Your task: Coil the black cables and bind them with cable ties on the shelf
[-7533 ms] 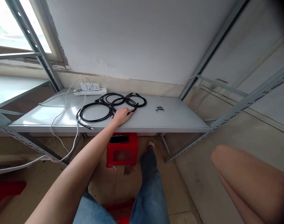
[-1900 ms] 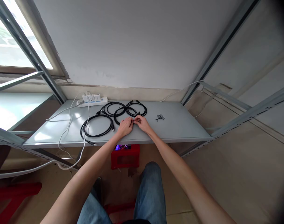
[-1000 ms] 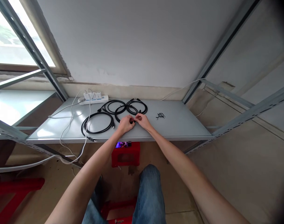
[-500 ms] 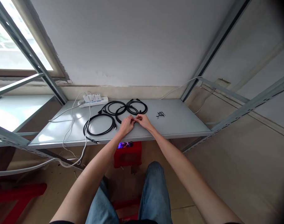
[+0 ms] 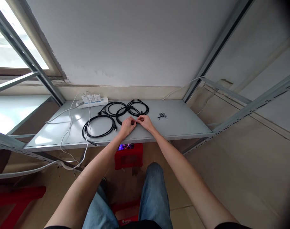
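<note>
My left hand is closed at the near side of a coiled black cable, gripping its edge. Fingertip to fingertip with it, my right hand is pinched at the same spot; whatever is between its fingers is too small and hidden to make out. The hands cover part of this coil. Behind them lie two more black cable coils, one at the back left and one at the back right. Another looped black cable rests nearer the front left. To the right is a small pile of thin black ties.
A white power strip with plugged-in adapters stands at the back left of the grey shelf. White cords hang over the shelf's front edge. Metal uprights frame both sides. Below is a red stool bearing a lit phone-like screen.
The whole view has shifted slightly, so things appear a little further left and higher. My hands stay together at the coil, with only small finger movement.
</note>
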Demonstrator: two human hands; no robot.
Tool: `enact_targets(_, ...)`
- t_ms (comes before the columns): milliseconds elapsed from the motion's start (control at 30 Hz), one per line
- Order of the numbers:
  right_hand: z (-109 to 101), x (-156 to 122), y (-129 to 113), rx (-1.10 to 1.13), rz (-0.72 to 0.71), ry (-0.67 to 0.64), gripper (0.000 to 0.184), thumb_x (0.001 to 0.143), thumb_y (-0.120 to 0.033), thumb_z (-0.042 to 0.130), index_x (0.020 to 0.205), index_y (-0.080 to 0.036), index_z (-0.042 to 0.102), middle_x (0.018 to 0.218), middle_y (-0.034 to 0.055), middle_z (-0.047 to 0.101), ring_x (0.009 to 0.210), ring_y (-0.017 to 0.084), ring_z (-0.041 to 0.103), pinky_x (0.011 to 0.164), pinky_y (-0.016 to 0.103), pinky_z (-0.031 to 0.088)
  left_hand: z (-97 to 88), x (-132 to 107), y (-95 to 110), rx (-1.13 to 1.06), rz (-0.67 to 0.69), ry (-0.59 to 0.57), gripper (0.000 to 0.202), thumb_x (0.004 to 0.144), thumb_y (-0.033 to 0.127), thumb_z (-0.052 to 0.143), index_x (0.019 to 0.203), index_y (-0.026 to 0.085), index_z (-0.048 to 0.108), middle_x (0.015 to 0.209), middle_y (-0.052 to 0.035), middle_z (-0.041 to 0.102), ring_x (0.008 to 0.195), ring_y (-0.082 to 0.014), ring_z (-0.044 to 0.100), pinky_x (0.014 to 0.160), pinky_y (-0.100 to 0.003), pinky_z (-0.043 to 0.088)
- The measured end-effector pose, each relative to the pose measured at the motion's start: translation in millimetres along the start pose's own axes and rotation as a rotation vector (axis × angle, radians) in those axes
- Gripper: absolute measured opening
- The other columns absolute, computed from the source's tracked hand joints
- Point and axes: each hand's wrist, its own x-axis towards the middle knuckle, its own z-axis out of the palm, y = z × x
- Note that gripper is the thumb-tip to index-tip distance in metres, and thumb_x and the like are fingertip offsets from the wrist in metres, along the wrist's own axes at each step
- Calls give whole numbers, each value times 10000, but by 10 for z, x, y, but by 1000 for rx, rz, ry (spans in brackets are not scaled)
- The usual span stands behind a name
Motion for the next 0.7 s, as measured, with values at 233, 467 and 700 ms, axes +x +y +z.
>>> enact_targets(233,12,-9,-20,14,-2,7,449,762,-638,828,764,-216,675,708,27,684,670,178,582,668,319,492,19,20,-42,-86,-13,18,108,947,190,625,858,202,685,917,-62,743,829,-201,669,818,-328,532)
enact_targets(467,-21,-34,-43,54,-36,-7,271,816,-439,715,921,-195,770,748,29,690,697,175,594,711,326,505,26,35,-91,-146,-5,32,121,946,181,618,917,183,735,928,-70,759,850,-207,692,829,-333,541)
enact_targets(700,-9,-32,-65,-8,-35,-26,240,788,-409,785,902,-198,780,750,16,694,707,171,562,707,313,464,35,43,-128,-185,-39,24,114,949,191,635,938,183,748,949,-81,793,899,-219,732,872,-341,576)
